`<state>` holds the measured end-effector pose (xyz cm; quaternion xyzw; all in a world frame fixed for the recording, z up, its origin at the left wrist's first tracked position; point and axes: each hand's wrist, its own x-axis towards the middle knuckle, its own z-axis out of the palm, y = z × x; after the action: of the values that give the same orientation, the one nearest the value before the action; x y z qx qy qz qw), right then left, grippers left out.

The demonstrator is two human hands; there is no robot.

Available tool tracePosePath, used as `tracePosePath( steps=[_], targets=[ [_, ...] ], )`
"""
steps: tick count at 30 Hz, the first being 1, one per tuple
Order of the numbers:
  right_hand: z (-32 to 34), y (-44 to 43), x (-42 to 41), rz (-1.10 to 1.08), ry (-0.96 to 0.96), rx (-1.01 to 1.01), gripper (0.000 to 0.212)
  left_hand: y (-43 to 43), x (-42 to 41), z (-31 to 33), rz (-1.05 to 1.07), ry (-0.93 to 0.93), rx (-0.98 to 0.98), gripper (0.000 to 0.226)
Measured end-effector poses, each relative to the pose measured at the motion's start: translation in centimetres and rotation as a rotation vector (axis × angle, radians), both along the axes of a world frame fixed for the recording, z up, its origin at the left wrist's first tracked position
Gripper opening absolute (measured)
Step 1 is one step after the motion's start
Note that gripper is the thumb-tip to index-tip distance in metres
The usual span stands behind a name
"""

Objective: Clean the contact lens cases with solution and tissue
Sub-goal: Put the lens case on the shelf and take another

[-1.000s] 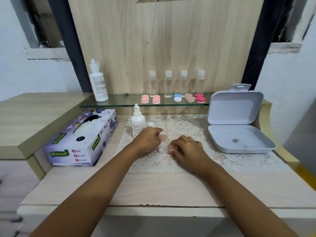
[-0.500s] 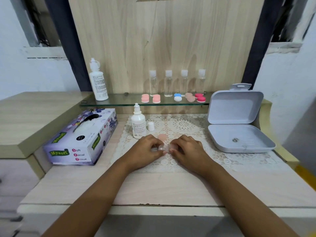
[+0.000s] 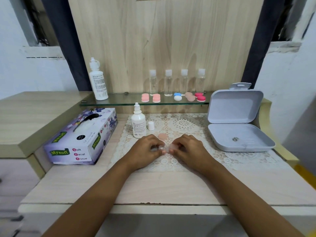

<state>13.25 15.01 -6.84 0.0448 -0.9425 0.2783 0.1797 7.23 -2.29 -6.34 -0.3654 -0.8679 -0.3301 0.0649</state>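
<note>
My left hand (image 3: 145, 152) and right hand (image 3: 190, 149) both pinch what seems to be a clear lens case (image 3: 165, 148), held just over the lace mat (image 3: 213, 156). A peach lid (image 3: 162, 136) lies at twelve o'clock from it, the solution bottle (image 3: 138, 124) at eleven and the tissue box (image 3: 80, 139) at nine.

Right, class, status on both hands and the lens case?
Left hand and right hand both pinching the clear lens case over the doily. Peach cap off, lying behind. Nothing blocking.
</note>
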Motion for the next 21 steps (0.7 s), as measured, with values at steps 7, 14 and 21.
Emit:
tracePosePath(
  steps=[7,14,21],
  targets=[
    [-0.03,-0.11,0.04,0.028,-0.062,0.06,0.036,0.06,-0.14,-0.19,0.012,-0.008,0.01,0.026],
    [-0.25,-0.04,-0.11,-0.016,-0.017,-0.051,0.042,0.12,-0.13,-0.18,0.017,-0.034,0.006,0.026],
    [-0.09,0.13,0.17,0.048,0.022,-0.075,0.031,0.05,-0.15,-0.26,0.014,-0.022,0.005,0.026]
  ],
)
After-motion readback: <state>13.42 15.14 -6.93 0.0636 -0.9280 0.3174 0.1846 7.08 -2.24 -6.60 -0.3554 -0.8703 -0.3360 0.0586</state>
